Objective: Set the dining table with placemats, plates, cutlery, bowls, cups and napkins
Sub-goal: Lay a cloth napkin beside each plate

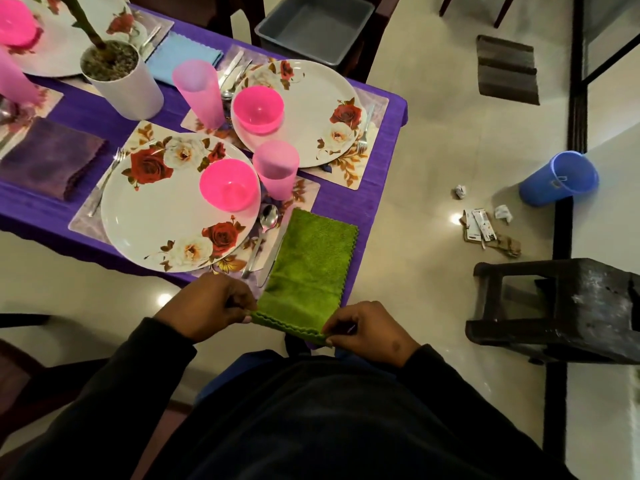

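Both hands pinch the near edge of a green napkin at the table corner: the left hand holds its left end, the right hand its right end, fingers curled on the scalloped hem. The napkin lies just right of a spoon and a floral plate carrying a pink bowl, with a pink cup beyond. Packaging scraps on the floor bear print too small to read.

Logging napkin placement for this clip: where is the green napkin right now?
In the head view, the green napkin lies at the table's near right corner, right of the spoon and knife, its near edge pinched by the left hand and right hand.
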Motion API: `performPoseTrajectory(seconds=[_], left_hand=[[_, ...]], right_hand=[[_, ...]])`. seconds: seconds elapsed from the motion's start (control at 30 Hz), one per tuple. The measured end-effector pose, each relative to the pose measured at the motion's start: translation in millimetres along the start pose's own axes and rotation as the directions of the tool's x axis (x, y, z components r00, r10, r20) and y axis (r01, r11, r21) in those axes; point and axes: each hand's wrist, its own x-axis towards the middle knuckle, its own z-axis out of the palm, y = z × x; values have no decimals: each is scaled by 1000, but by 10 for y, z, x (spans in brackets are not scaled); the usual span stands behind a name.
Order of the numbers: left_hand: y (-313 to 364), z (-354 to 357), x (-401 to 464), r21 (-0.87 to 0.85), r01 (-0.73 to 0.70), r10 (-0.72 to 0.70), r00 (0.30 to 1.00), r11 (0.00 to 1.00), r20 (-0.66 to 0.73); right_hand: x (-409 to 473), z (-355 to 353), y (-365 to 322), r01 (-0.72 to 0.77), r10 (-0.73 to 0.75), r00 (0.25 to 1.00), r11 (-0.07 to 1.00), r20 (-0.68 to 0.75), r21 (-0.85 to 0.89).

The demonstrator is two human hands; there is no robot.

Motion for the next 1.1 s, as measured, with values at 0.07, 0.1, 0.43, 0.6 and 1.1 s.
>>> performPoseTrajectory(seconds=[0.07,0.1,0.43,0.6,1.1], left_hand=[[-15,15,-19,-4,-4,4,1000,1000,3],[-24,19,-36,-13,-1,1,1000,1000,0],[-41,255,-224,-370,-84,74,996,925,-40],[-53,378,-154,-289,14,-55,989,957,-134],[229,135,637,-229,-61,-45,901,972,-432]], right_hand=[[-6,20,-20,57,-57,998,998,-35,-14],[-10,35,-20,93,-94,994,995,-55,-28],[-17,171,41,41,-44,998,997,51,61],[5,177,74,16,-19,998,999,53,52],[335,-254,196,-69,147,912,975,-383,211]])
